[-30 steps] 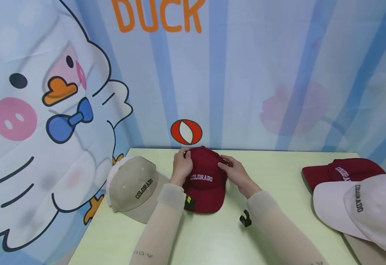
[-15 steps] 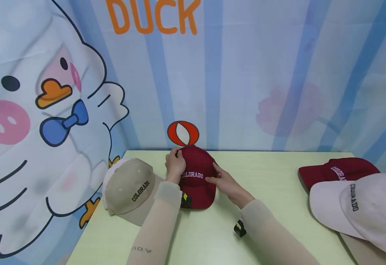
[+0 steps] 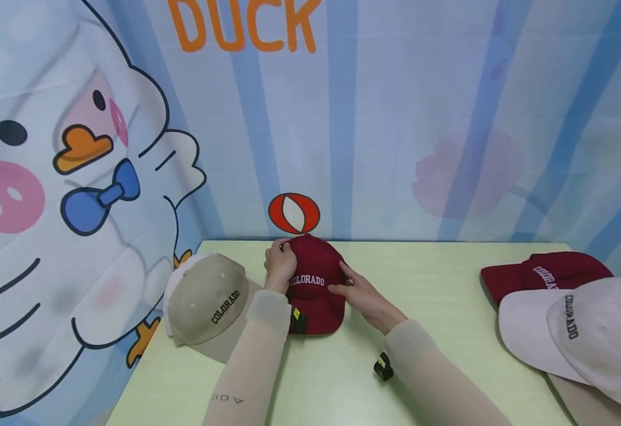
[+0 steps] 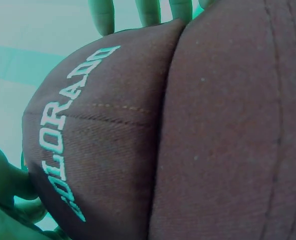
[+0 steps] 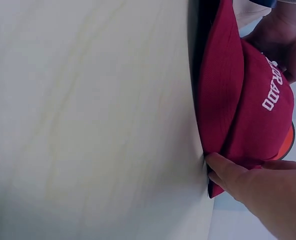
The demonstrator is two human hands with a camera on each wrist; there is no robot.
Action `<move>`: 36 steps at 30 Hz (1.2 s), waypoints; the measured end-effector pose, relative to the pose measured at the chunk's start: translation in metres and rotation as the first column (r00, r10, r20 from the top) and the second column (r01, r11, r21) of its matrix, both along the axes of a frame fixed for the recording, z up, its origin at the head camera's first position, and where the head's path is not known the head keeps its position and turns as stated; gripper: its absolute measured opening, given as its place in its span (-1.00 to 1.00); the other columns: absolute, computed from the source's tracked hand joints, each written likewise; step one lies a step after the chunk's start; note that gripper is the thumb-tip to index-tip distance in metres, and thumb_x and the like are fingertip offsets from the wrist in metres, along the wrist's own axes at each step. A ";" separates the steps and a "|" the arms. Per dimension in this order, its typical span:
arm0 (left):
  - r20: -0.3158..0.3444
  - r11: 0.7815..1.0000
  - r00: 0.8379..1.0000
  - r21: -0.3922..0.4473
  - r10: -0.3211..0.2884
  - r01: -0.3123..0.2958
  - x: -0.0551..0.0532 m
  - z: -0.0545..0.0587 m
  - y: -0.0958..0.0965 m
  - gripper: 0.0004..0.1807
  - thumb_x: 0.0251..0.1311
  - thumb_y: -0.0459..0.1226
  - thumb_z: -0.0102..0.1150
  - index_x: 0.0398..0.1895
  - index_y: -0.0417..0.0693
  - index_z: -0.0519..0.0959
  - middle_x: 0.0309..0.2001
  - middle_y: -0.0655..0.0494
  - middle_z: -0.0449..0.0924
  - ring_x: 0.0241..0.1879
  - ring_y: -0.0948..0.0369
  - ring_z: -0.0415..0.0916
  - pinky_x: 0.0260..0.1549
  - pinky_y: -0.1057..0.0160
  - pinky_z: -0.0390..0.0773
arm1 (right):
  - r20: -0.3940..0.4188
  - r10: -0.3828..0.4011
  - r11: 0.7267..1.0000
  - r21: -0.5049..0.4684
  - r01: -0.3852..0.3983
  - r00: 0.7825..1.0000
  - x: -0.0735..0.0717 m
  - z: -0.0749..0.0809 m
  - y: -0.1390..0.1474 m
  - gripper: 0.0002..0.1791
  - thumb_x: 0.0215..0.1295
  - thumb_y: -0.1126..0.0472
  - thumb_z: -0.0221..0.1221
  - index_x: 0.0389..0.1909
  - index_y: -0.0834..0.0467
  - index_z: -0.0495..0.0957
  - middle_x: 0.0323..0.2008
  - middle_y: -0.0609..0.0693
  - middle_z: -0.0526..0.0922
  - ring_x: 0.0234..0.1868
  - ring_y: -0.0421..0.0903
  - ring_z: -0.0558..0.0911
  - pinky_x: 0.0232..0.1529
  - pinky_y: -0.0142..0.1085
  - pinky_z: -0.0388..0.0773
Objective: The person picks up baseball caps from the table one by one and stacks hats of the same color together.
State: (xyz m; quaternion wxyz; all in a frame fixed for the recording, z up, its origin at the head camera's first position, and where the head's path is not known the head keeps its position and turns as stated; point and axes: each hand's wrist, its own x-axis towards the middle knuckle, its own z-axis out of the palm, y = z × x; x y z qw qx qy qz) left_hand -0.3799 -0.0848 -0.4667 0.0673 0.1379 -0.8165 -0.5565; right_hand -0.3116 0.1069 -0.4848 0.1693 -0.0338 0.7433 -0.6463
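Just to the right of the khaki COLORADO cap (image 3: 196,305), the maroon COLORADO cap (image 3: 318,263) is steadied between two hands: its side nearer the khaki cap is pinched by the curled fingers of the left hand (image 3: 280,266), while its farther side is touched by the nearly straight fingers of the right hand (image 3: 371,303), thumb spread wide. Pressure is best applied lightly and equally from both sides, so that the crown is neither dented nor twisted and the khaki cap is not nudged
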 end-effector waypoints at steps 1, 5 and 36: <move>0.002 1.000 1.000 -0.001 -0.001 0.001 0.000 0.000 0.000 -0.57 0.64 -0.15 -0.26 0.34 -0.02 0.51 0.31 -0.22 0.38 0.35 -0.23 0.26 0.33 -0.23 0.30 | -0.001 0.003 1.000 -0.005 -0.003 1.000 0.000 0.000 0.000 -0.10 0.49 0.13 0.14 0.69 0.01 -0.13 0.68 0.17 -0.08 0.69 0.20 -0.12 0.62 0.16 -0.07; -0.002 0.999 1.000 -0.036 -0.009 0.009 0.003 0.002 0.001 -0.54 0.63 -0.11 -0.25 0.42 0.00 0.45 0.39 -0.23 0.32 0.41 -0.25 0.21 0.37 -0.26 0.25 | -0.003 0.007 1.000 -0.021 -0.007 1.000 0.001 0.000 0.005 -0.11 0.48 0.14 0.14 0.69 0.01 -0.11 0.68 0.13 -0.05 0.69 0.20 -0.09 0.61 0.12 0.02; -0.103 0.842 0.836 -0.027 -0.539 0.539 0.126 0.020 0.166 -0.46 0.59 0.08 -0.13 0.54 0.24 0.29 0.44 0.16 0.31 0.42 0.17 0.26 0.36 -0.01 0.39 | -0.315 -0.169 0.837 0.454 0.305 0.934 0.118 0.045 0.164 -0.32 0.59 -0.08 0.08 0.53 0.21 0.24 0.36 0.34 0.46 0.33 0.32 0.50 0.09 0.00 0.60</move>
